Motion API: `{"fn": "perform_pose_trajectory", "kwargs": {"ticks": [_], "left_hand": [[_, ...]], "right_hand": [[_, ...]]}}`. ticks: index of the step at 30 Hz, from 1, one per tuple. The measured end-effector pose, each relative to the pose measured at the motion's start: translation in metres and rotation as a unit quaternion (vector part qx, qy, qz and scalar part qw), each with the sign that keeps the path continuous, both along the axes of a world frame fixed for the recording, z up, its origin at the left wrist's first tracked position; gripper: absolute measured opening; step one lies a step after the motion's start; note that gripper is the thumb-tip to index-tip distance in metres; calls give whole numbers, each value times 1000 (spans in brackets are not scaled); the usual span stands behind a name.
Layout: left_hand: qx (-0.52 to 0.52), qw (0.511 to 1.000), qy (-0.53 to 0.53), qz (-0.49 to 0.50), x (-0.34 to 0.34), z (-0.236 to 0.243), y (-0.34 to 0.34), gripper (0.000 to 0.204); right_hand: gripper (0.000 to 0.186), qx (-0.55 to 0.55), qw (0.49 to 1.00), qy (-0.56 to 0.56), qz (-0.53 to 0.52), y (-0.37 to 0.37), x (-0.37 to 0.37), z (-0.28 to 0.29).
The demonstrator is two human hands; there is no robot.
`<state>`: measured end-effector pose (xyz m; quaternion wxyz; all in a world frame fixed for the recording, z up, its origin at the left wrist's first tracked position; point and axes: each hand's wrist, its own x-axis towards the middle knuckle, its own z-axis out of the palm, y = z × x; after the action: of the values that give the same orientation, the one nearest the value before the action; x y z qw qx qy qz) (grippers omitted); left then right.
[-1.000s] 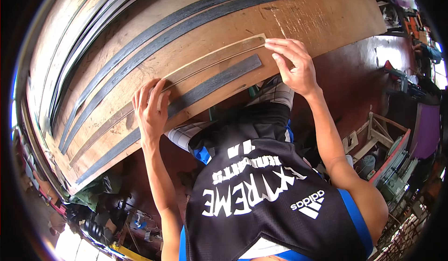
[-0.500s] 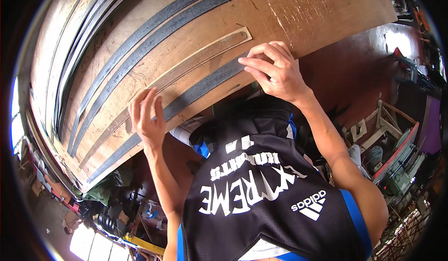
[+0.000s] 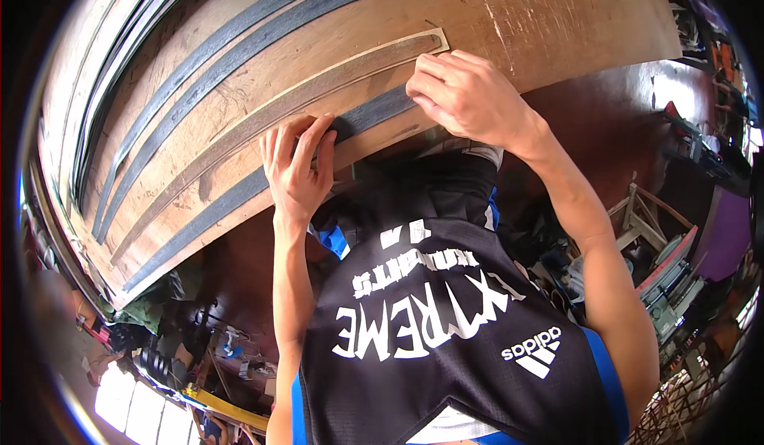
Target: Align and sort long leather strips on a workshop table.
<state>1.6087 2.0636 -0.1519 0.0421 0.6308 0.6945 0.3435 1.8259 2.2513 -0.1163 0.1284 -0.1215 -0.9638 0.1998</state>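
A long dark leather-like strip (image 3: 374,113) lies along the near edge of a wooden board. My right hand (image 3: 473,99) is at the strip's right end, fingers bent and closed on it; the fingertips partly hide that end. Further left, my left hand (image 3: 298,163) is over the same strip, its fingers curved, fingertips touching the strip and thumb apart from them. Just beyond, a brown strip (image 3: 342,77) lies on a thin, paler backing strip (image 3: 440,38), roughly parallel to the dark one.
The scratched wooden board (image 3: 573,31) fills the upper view. Two more dark strips (image 3: 263,31) lie further back, with a stack of thin strips (image 3: 103,111) at the far left. A wooden frame (image 3: 637,214) and clutter stand at right; a yellow bar (image 3: 227,407) is at lower left.
My left hand has moved right along the dark strip, closer to my right hand. My right hand's fingers have closed more and turned downward over the strip's end. The view has shifted slightly.
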Motion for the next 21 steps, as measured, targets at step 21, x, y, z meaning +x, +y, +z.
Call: {"fn": "perform_pose_trajectory", "kwargs": {"ticks": [21], "left_hand": [[42,999,18,7,0,-24,-30,28]], "right_hand": [[14,115,986,-87,89,-26,-20,0]]}}
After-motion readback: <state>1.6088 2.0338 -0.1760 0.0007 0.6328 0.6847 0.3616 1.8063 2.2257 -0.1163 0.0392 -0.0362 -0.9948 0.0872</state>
